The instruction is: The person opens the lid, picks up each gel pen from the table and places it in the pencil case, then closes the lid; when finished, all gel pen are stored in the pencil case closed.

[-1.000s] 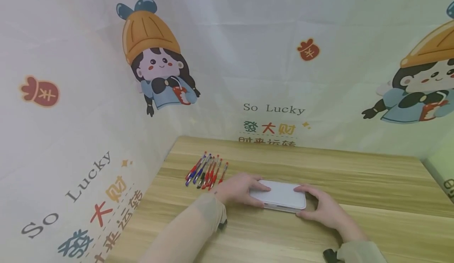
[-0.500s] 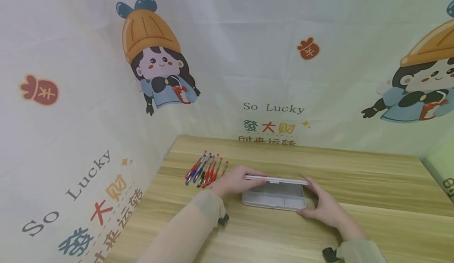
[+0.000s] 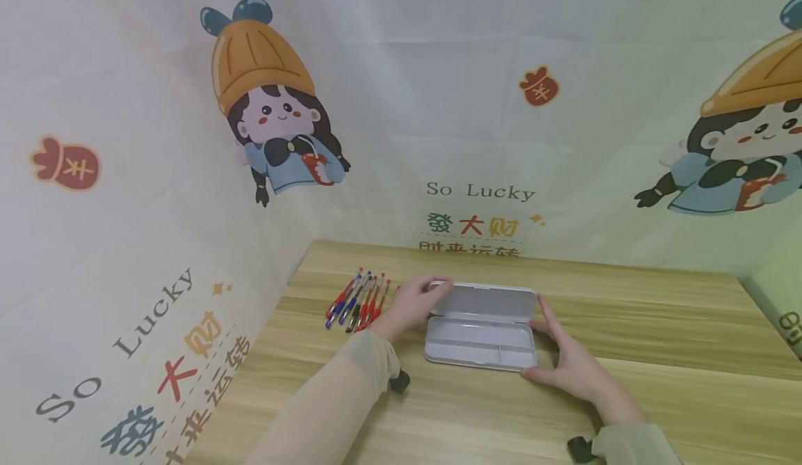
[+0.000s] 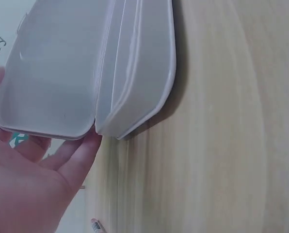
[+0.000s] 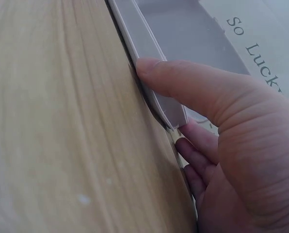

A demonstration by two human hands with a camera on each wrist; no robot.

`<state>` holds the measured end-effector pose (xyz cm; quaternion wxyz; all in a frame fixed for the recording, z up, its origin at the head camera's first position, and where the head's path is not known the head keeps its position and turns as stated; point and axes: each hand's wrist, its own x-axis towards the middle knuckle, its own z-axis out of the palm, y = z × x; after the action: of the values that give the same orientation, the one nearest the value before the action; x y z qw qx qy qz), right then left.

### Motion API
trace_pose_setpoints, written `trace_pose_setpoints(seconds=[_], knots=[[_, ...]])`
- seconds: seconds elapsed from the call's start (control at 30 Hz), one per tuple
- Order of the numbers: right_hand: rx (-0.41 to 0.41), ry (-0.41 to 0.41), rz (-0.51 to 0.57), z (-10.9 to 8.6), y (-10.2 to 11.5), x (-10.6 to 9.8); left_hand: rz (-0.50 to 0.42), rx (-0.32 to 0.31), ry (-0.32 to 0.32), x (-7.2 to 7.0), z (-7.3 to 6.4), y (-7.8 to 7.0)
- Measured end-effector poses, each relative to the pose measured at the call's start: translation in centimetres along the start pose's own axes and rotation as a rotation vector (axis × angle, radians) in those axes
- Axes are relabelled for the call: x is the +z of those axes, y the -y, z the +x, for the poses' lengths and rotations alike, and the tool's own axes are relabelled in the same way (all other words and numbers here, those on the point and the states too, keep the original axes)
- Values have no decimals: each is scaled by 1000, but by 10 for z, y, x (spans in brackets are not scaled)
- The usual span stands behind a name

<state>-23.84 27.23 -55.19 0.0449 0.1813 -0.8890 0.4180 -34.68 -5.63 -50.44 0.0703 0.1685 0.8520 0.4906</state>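
Observation:
A pale grey pencil case [image 3: 464, 331] lies on the table with its hinged lid [image 3: 491, 303] tilted back, showing a bare inside split by dividers. My left hand [image 3: 409, 307] holds the lid's left end, thumb on its rim and fingers behind it, as the left wrist view shows of the lid [image 4: 57, 73]. At the right end of the base, my right hand [image 3: 575, 365] grips it between the thumb at the front corner and fingers at the back. In the right wrist view, the thumb [image 5: 164, 75] presses the front wall of the case [image 5: 144, 43].
To the left of the case, several gel pens [image 3: 340, 305] in red, blue and black lie in a loose row, close to my left forearm. The wooden table [image 3: 626, 319] ends at a printed cloth backdrop [image 3: 388, 124] behind and at the left.
The pencil case was closed a second ago. My left hand has lifted the lid and swung it up and back. The right hand has stayed at the right end of the base.

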Motion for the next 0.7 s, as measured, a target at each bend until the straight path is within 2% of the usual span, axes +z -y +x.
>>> trace_pose_setpoints(seconds=[0.23,0.33,0.4,0.57,0.7], knots=[[14,0,12,3,0,0,-14,-26,-39,-2,-2,2],[23,2,2,4,0,0,16,-23,-104,-10,-7,0],[28,5,-1,4,0,0,89,-4,-169,-19,-11,1],[36,19,2,4,1,0,355,15,-329,-53,-22,10],[36,28,-1,4,2,2,437,-43,-410,-80,-28,29]])
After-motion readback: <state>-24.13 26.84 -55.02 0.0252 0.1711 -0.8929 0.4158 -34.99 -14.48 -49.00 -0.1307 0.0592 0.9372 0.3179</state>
